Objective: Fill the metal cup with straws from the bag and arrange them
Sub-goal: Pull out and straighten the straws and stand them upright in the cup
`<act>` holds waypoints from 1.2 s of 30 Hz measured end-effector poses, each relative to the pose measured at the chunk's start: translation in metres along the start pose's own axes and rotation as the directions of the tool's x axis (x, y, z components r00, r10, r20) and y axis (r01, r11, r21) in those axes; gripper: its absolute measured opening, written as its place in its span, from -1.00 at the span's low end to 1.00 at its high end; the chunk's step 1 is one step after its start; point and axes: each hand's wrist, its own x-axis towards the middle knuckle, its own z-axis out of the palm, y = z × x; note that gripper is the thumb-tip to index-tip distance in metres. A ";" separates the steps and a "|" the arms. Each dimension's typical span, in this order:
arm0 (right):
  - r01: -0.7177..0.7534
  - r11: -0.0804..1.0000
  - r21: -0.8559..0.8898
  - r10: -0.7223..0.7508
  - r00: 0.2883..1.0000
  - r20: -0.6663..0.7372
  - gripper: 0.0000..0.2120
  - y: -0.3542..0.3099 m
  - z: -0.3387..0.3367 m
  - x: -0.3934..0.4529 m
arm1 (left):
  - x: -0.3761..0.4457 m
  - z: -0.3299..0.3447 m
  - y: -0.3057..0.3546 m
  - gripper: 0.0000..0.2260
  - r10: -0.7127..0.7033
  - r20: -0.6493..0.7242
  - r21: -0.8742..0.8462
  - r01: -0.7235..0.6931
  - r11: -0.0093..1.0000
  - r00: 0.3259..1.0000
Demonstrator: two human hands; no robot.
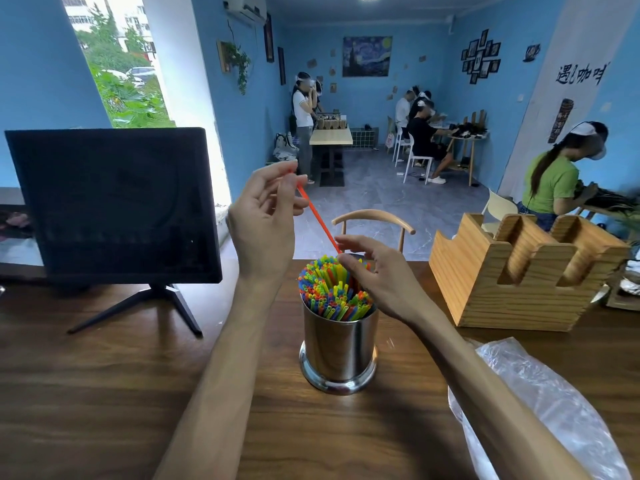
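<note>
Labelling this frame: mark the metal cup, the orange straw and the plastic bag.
metal cup [341, 344]: head view, on its shiny side wall.
orange straw [317, 216]: head view, mid-length, between the hands.
plastic bag [540, 403]: head view, on its crumpled clear film.

A shiny metal cup [338, 351] is seen standing upright on the dark wooden table [104, 393], packed with colourful straws [329, 289] in blue, green, yellow and orange. One orange straw [317, 218] is pinched near its top end by the left hand [265, 216], raised above the cup and slanted down toward it. The straw's lower end is met by the right hand [375, 271], whose curled fingers rest over the bundle. A crumpled clear plastic bag [554, 403] is laid to the right, a black monitor [110, 206] to the left, a wooden holder [519, 271] further back right.
</note>
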 end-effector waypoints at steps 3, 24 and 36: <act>0.035 0.996 -0.083 -0.037 0.999 -0.032 -0.81 0.000 -0.002 -0.002 | 0.000 -0.003 0.008 -0.90 -0.025 -0.054 -0.075 0.021 0.997 0.998; -0.012 0.606 0.795 0.344 0.906 -0.248 -0.87 -0.005 -0.044 0.015 | -0.026 -0.025 -0.051 -0.91 -0.456 0.387 0.455 0.264 0.850 0.801; 0.042 0.981 0.188 0.017 0.954 -0.300 -0.66 0.007 -0.008 0.001 | -0.005 0.015 -0.082 -0.76 -0.414 0.567 0.605 -0.020 0.796 0.712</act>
